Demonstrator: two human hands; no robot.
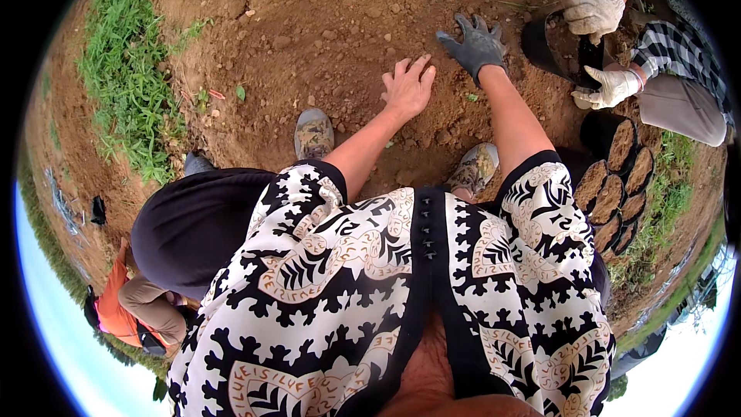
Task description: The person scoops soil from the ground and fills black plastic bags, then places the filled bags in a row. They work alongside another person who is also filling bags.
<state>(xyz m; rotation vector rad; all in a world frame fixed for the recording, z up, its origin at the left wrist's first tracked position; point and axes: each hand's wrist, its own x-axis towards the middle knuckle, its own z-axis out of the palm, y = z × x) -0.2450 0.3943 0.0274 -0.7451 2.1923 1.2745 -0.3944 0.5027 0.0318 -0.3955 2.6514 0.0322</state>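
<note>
Soil [309, 54] is lying beneath the bare left hand [409, 91] and the gloved right hand [474, 48], both holding their fingers wide; whether they are touching it, I cannot tell. Near the right hand, a co-worker's gloves [594, 8] are holding a pot [538, 45].

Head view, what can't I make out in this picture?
All in the head view:
- Left hand: palm hidden by the back of the hand.
- Soil directly under the gloved right hand: covered by that hand.
- Co-worker at right: head cut off by the rim.
- Pots: lower walls partly hidden by one another.
- Person in orange: too small for detail.
</note>
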